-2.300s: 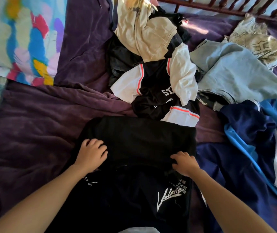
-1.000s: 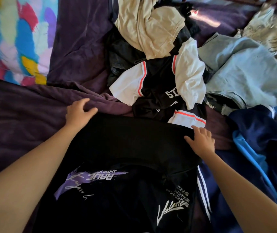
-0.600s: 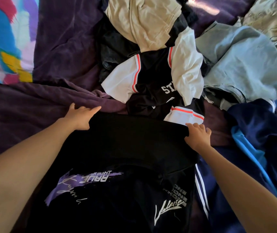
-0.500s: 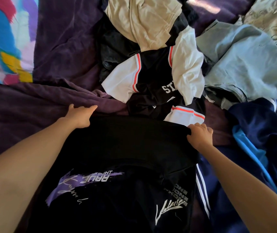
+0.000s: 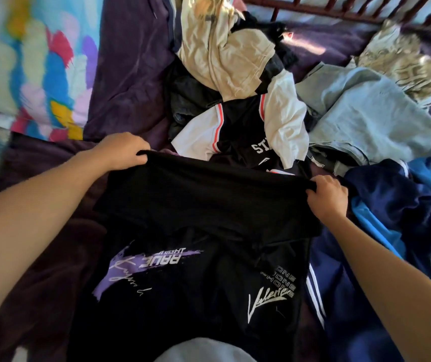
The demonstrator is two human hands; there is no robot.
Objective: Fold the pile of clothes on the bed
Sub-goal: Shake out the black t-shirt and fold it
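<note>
1. Black printed T-shirt [image 5: 209,205], centre to lower frame, lying on the bed with its far fold lifted.
2. Left hand [image 5: 124,151]: fingers curled, gripping the left corner of the lifted edge. Right hand [image 5: 326,198]: fingers curled, gripping the right corner.
3. Surface: dark purple bedspread [image 5: 130,61]. A pile of unfolded clothes [image 5: 235,61] lies upper centre and a blue tracksuit jacket [image 5: 418,205] at right. There is multicoloured fabric [image 5: 26,61] upper left and a dark red slatted rail [image 5: 339,9] along the top.
4. The held edge runs left to right; the shirt's long axis runs from it toward the lower frame edge.
</note>
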